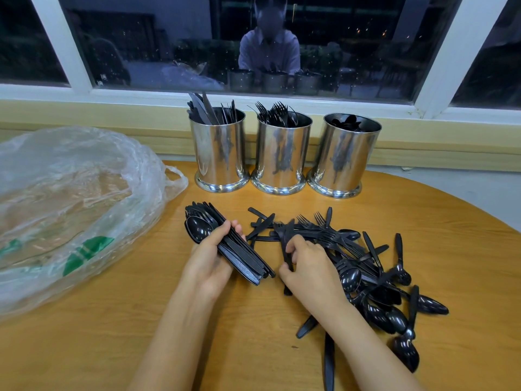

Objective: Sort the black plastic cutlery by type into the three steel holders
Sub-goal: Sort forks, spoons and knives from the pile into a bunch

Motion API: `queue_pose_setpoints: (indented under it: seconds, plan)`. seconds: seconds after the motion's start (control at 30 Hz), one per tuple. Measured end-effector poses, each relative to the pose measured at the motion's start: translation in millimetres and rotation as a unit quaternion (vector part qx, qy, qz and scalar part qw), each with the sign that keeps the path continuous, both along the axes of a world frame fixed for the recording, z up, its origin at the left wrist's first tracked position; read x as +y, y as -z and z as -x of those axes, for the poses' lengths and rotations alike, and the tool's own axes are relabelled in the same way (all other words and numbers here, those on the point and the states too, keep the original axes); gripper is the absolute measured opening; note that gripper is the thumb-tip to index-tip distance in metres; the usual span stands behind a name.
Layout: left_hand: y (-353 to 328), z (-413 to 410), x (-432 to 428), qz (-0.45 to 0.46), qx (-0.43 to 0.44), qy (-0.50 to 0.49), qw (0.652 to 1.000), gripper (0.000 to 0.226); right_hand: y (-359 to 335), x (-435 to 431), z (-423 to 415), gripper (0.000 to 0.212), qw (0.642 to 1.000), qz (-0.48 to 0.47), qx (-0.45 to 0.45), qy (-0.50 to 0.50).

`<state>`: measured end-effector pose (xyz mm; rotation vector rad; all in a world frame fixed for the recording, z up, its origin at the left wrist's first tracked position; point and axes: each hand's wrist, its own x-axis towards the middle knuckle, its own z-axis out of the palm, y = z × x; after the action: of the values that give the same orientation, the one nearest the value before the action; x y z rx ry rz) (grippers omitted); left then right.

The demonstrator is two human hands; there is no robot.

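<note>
Black plastic cutlery [363, 258] lies in a mixed pile on the wooden table [253, 348]. Next to the clear plastic bag [70, 207], the left hand [210, 261] curls its fingers round a bunch of black spoons [198, 231]. The right hand [310, 275] pinches one black piece [287, 246] out of the pile. Behind, the left steel holder [218, 153] has knives, the middle steel holder [282, 156] forks, the right steel holder [345, 159] spoons. Lots is left, I think.

It looked like a café or canteen seating area. A round wooden table [141, 320] stood against a wide window [366, 38], dark outside. On the table were three steel holders [280, 153] and a heap of disposable black plastic cutlery [366, 272].
</note>
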<state>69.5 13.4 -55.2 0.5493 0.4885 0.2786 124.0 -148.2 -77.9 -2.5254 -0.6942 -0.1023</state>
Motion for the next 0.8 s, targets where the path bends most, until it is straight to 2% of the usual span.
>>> queue_pose_setpoints:
  seconds: [0.23, 0.37, 0.43, 0.53, 0.6, 0.7, 0.8]
  plan:
    - [0.0, 0.4, -0.3, 0.002, 0.009, 0.002, 1.0, 0.008, -0.3, -5.4, -4.9, 0.035, 0.994, -0.093, 0.014, 0.048]
    - [-2.8, 1.4, -3.0, -0.004, 0.011, 0.016, 1.0, 0.01, -6.8, -11.7, -9.5, 0.013, 0.975, -0.207, -0.002, 0.081]
    - [-4.0, 1.3, -5.1, -0.004, 0.014, 0.025, 1.0, 0.008, -11.7, -12.1, -8.7, 0.004, 0.952, -0.293, 0.025, 0.082]
    - [-3.5, 0.1, -8.5, 0.0, 0.012, 0.058, 0.998, 0.005, -14.8, -6.2, -1.2, 0.003, 0.919, -0.38, 0.094, 0.045]
    - [-2.3, 0.2, -9.8, -0.008, 0.002, 0.089, 0.996, 0.009, -11.9, -0.2, 4.0, 0.01, 0.921, -0.372, 0.116, 0.013]
    - [-1.1, 1.0, -10.2, -0.042, -0.006, 0.112, 0.993, 0.026, -8.0, 4.5, 9.3, 0.011, 0.944, -0.311, 0.105, -0.022]
    - [-1.4, 0.7, -8.8, -0.053, 0.009, 0.08, 0.995, 0.015, -9.2, 4.4, 11.4, 0.009, 0.947, -0.299, 0.104, -0.047]
